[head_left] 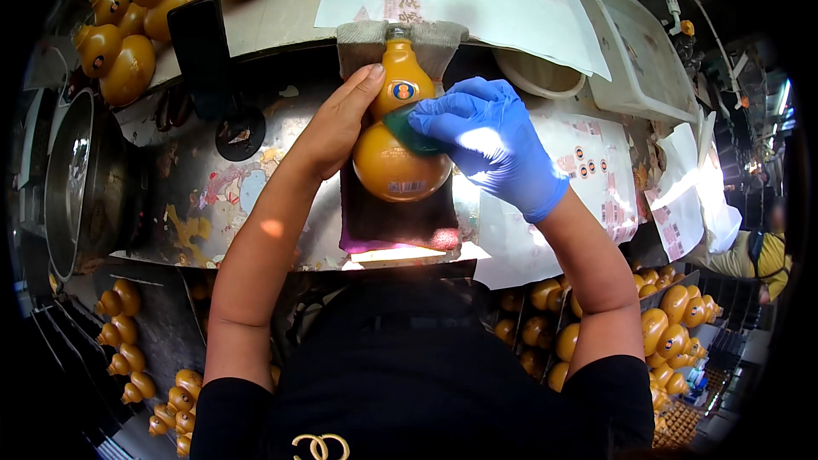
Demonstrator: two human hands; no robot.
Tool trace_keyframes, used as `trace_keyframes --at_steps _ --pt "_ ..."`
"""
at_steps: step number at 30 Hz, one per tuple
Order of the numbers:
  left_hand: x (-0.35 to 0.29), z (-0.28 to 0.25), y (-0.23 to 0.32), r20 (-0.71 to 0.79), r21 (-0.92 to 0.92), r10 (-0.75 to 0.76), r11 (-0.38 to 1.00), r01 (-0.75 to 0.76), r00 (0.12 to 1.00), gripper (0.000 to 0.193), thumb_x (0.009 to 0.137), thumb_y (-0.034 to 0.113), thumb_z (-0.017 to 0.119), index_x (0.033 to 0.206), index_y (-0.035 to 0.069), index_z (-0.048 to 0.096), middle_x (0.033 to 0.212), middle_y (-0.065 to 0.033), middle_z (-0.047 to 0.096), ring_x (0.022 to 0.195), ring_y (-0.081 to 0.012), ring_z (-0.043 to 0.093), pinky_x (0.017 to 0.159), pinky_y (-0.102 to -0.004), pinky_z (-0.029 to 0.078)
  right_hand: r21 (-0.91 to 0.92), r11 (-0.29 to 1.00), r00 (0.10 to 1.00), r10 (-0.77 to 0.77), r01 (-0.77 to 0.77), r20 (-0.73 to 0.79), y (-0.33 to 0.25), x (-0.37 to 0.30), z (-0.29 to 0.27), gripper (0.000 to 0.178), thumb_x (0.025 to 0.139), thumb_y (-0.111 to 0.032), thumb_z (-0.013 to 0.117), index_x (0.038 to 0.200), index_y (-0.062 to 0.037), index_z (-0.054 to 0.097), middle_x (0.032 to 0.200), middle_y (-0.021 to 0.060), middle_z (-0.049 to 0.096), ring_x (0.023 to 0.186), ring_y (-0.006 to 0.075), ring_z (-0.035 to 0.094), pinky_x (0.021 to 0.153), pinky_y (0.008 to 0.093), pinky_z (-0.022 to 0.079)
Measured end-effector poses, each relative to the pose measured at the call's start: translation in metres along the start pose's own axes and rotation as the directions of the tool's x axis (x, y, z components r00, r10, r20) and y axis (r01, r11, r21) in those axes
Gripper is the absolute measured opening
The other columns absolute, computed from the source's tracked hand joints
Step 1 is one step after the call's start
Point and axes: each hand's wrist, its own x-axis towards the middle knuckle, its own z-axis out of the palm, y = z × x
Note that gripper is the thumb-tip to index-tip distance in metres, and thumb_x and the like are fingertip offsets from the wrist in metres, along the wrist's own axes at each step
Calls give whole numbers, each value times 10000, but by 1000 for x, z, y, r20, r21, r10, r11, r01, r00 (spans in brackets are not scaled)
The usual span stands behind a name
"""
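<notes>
An orange-brown gourd-shaped bottle lies on a dark cloth, its neck pointing away from me on a grey cloth-covered rest. A round blue decal is on its upper bulb. My bare left hand grips the bottle along the left of its upper bulb and waist. In its blue glove, my right hand pinches a dark green flat scraper-like piece. That piece presses against the bottle just below the decal, at the waist and the top of the lower bulb.
Several like bottles stand at the far left; more sit below right. A phone stands on a holder near a metal basin. Printed sheets lie beyond the bottle. A clear tub and a person are at right.
</notes>
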Motion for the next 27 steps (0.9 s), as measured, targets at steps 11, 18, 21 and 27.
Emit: trace_keyframes --at_steps 11,18,21,27 --pt "-7 1 -2 60 285 95 952 -108 994 625 892 344 649 1342 7 377 1170 -107 556 1063 -168 555 909 -296 453 681 637 924 346 -361 166 25 27 -12 264 909 -152 598 1134 -26 542 1014 130 629 957 208 612 863 318 484" --pt "-9 2 1 58 296 47 953 -62 997 605 914 300 624 1368 13 346 1241 -108 508 1134 -166 503 976 -307 409 533 699 877 331 -477 349 40 50 -3 324 909 -174 605 1189 -30 532 1063 117 635 977 179 604 907 312 473" --pt "-10 0 -1 49 271 36 961 -48 998 609 916 306 621 1372 13 344 1242 -106 509 1127 -168 509 972 -305 412 483 741 880 338 -467 333 41 56 -2 330 892 -178 608 1182 -35 541 1055 152 644 958 223 626 892 335 485" --pt "-13 3 5 15 254 7 967 -11 1000 670 921 307 611 1415 3 276 1311 -136 467 1188 -199 484 1007 -314 385 464 758 885 436 -458 162 47 61 -9 314 890 -164 597 1168 -27 551 1026 128 645 951 221 627 889 335 489"
